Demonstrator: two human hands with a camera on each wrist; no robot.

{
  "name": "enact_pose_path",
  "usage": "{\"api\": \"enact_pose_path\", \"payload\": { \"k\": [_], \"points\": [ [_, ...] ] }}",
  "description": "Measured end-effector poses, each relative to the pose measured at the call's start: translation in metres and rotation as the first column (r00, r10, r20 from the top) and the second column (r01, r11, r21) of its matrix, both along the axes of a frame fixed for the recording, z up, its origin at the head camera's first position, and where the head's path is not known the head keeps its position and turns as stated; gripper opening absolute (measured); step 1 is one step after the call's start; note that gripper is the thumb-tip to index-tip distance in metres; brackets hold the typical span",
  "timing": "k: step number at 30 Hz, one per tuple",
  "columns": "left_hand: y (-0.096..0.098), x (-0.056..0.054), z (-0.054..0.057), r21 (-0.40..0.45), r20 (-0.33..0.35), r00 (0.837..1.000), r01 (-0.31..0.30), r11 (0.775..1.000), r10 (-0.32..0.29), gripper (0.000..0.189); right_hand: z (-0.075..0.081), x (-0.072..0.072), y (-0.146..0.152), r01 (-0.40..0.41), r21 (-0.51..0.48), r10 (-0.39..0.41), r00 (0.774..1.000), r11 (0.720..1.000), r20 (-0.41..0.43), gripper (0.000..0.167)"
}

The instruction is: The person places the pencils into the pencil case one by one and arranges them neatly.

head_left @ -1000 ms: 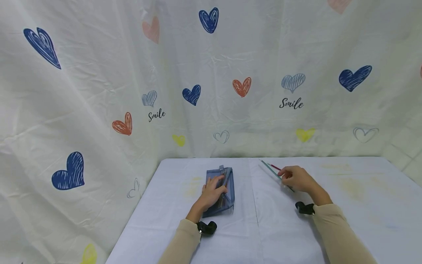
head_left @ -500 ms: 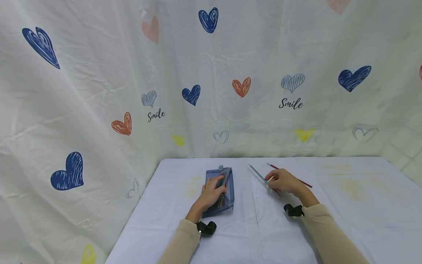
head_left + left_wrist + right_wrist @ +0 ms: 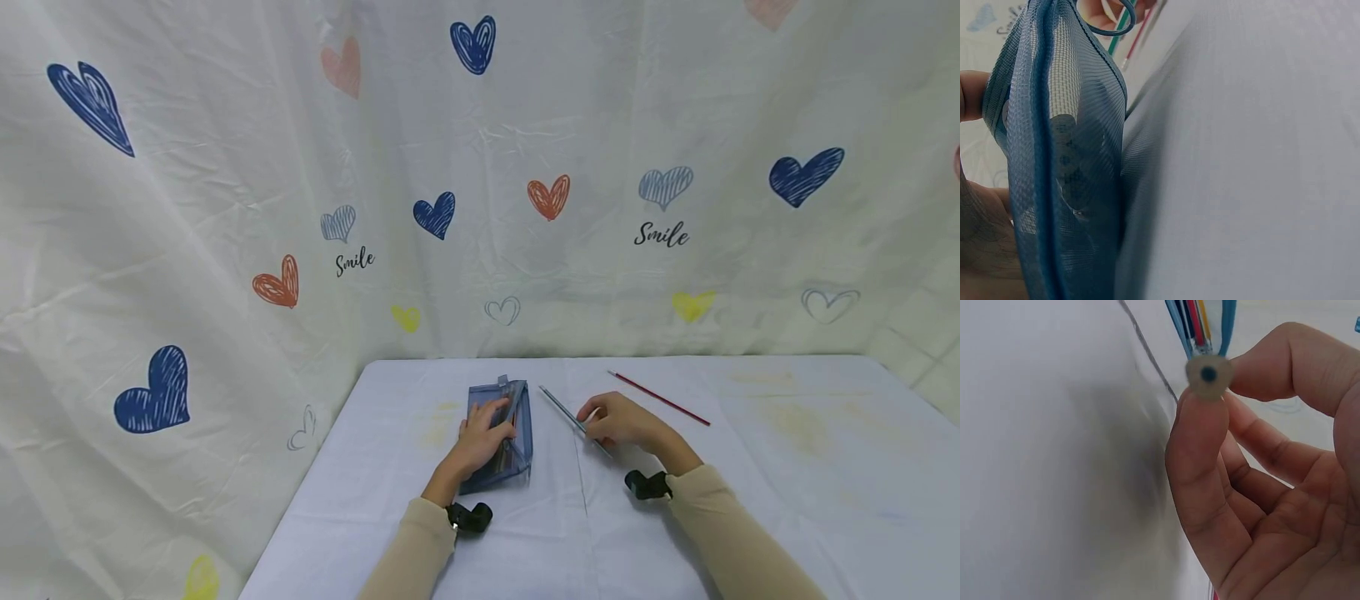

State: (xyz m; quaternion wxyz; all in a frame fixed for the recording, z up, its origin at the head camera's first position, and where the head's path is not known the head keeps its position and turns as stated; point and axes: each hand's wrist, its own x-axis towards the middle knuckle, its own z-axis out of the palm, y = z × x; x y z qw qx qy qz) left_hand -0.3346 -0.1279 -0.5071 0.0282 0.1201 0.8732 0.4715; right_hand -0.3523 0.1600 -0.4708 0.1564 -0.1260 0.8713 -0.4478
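A blue mesh pencil case (image 3: pixel 524 433) lies lengthwise on the table, and several pencils inside show through its mouth in the right wrist view. My left hand (image 3: pixel 480 440) rests on the case, its fingers and thumb spread near the opening. To the right of the case, my right hand (image 3: pixel 621 423) pinches a green pencil (image 3: pixel 557 403) between thumb and fingers. The pencil's far end points toward the top of the case, a short gap apart. Its near end, with a dark core, faces the camera in the right wrist view (image 3: pixel 1208 375).
A thin red pencil (image 3: pixel 660 397) lies slantwise on the table beyond my right hand. The white-covered table (image 3: pixel 787 517) ends at a hanging white sheet (image 3: pixel 600 125) printed with hearts. Each wrist carries a small black camera (image 3: pixel 471 518).
My right hand has moved left with the green pencil, away from the red pencil, which is now fully in sight. My left hand and the pencil case have stayed in place.
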Motion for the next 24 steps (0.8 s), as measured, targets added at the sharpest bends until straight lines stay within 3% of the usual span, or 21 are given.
{"api": "enact_pose_path", "payload": {
  "k": [9,20,24],
  "points": [
    [0.001,0.000,-0.003,0.011,-0.002,1.000,-0.011,1.000,0.011,0.071,-0.003,0.006,-0.015,-0.061,-0.036,0.061,0.998,0.997,-0.001,0.034],
    [0.000,-0.007,-0.010,-0.003,0.020,1.000,-0.017,1.000,0.017,0.072,-0.007,0.010,-0.039,0.052,-0.107,-0.044,0.997,0.993,0.070,0.030],
    [0.000,-0.003,-0.004,-0.001,0.021,1.000,-0.013,1.000,0.013,0.073,-0.007,0.013,-0.047,0.093,-0.137,-0.082,0.993,0.986,0.084,0.032]
  ]
}}
